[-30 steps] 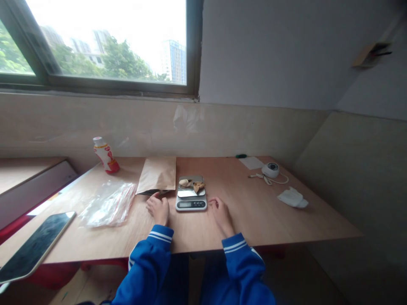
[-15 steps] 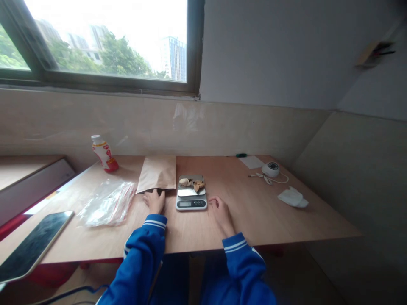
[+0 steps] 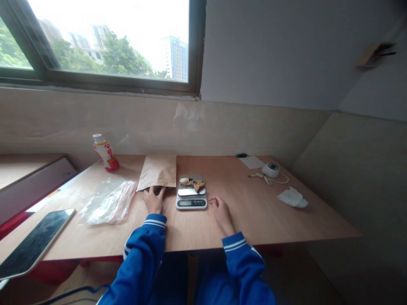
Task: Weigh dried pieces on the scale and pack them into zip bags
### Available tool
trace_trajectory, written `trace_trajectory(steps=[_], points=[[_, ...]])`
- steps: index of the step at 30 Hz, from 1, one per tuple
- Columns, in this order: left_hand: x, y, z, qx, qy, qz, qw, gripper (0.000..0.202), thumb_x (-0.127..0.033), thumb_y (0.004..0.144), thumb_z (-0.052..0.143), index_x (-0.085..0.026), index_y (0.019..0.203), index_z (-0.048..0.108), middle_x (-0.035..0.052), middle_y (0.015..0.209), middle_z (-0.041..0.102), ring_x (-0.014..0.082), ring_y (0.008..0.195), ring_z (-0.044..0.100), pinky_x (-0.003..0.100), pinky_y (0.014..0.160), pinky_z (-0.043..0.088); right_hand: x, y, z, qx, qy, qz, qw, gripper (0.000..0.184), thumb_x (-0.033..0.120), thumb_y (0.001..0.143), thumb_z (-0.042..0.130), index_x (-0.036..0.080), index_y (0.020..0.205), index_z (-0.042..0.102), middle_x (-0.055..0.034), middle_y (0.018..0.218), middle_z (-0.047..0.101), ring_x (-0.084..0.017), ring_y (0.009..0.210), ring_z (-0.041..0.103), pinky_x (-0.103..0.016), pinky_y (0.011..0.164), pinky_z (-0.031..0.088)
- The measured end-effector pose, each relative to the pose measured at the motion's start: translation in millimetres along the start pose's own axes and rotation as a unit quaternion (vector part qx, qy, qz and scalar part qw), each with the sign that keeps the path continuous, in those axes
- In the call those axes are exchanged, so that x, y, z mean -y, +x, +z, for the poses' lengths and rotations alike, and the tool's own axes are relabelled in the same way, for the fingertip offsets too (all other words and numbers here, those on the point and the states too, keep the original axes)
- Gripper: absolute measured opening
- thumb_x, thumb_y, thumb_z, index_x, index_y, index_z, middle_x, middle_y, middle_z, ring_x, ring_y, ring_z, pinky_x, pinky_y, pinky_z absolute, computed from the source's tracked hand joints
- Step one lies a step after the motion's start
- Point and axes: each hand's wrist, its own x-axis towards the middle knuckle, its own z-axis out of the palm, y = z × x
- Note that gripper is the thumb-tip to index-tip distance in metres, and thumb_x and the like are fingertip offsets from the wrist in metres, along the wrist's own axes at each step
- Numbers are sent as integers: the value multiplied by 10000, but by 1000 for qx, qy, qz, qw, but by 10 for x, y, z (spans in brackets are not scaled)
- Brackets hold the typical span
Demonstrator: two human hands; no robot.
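The paper bag (image 3: 159,173) lies flat on the table (image 3: 197,233), left of the scale (image 3: 191,204), with its open mouth facing the near edge. The left hand (image 3: 153,201) is positioned directly at this mouth, on the near side of the bag. Its fingers are spread and point away into the dark opening; the fingertips are partly hidden, so whether they grasp anything cannot be told.

The scale sits between the two hands, slightly farther from the near edge. Its plate carries a pale piece (image 3: 184,181) on the left and a brown, dry-looking piece (image 3: 199,185) on the right. The display readout is too small to read.

The right hand (image 3: 220,213) rests on the table just right of the scale. It is released, with fingers loosely bent toward the scale, and stands well apart from the paper bag.

Clear plastic bags (image 3: 110,201) lie left of the left hand; a bottle (image 3: 106,153) stands beyond them.
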Motion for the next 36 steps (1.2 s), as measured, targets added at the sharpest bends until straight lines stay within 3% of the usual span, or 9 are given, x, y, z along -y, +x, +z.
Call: trace_trajectory(steps=[8, 16, 21, 24, 28, 33, 36], points=[[68, -33, -103, -55, -56, 43, 996, 271, -434, 767, 509, -184, 851, 572, 90, 878, 589, 266, 936, 580, 394, 898, 454, -53, 11, 19, 0, 0, -6, 1000, 261, 223, 841, 376, 204, 814, 634, -55, 862, 703, -200, 826, 649, -288, 742, 481], [88, -146, -273, -45, -56, 20, 997, 269, -485, 765, 485, -217, 779, 473, 72, 749, 615, 270, 787, 632, 380, 736, 493, -53, 11, 23, 3, 0, -2, 1000, 258, 228, 832, 373, 198, 815, 629, -57, 861, 699, -207, 824, 640, -300, 746, 470], [38, -380, -399, -49, -146, -1, 988, 314, -530, 770, 509, -219, 775, 475, 50, 773, 631, 230, 744, 644, 352, 706, 509, 13, -15, -8, 0, 3, -7, 1000, 255, 215, 834, 383, 202, 805, 636, -58, 857, 703, -207, 813, 644, -296, 727, 476], [-132, -513, -377, 23, -194, 71, 978, 317, -521, 796, 515, -208, 844, 521, 51, 820, 644, 210, 747, 636, 339, 710, 517, 25, -24, -23, 1, -1, -11, 1000, 257, 217, 840, 382, 205, 801, 636, -57, 861, 703, -207, 818, 641, -296, 726, 474], [-412, -553, -229, 102, -196, 206, 953, 228, -418, 848, 501, -205, 910, 553, 64, 922, 636, 209, 893, 615, 349, 833, 495, 2, -17, -22, 3, -5, -15, 1000, 264, 218, 838, 376, 205, 812, 638, -52, 861, 700, -208, 824, 640, -300, 741, 470], [-566, -467, -53, 134, -131, 270, 944, 155, -336, 867, 502, -216, 887, 597, 72, 1037, 618, 219, 1012, 581, 358, 913, 454, -18, -4, -5, -1, -12, -5, 1000, 271, 222, 838, 376, 206, 818, 646, -48, 839, 702, -205, 793, 646, -292, 707, 474], [-553, -447, -20, 115, -93, 294, 944, 170, -321, 866, 516, -223, 889, 653, 80, 1111, 614, 237, 1071, 561, 373, 947, 423, -16, -1, 0, -7, -14, -8, 1000, 265, 212, 828, 379, 207, 808, 643, -46, 832, 701, -203, 797, 647, -287, 708, 473]])
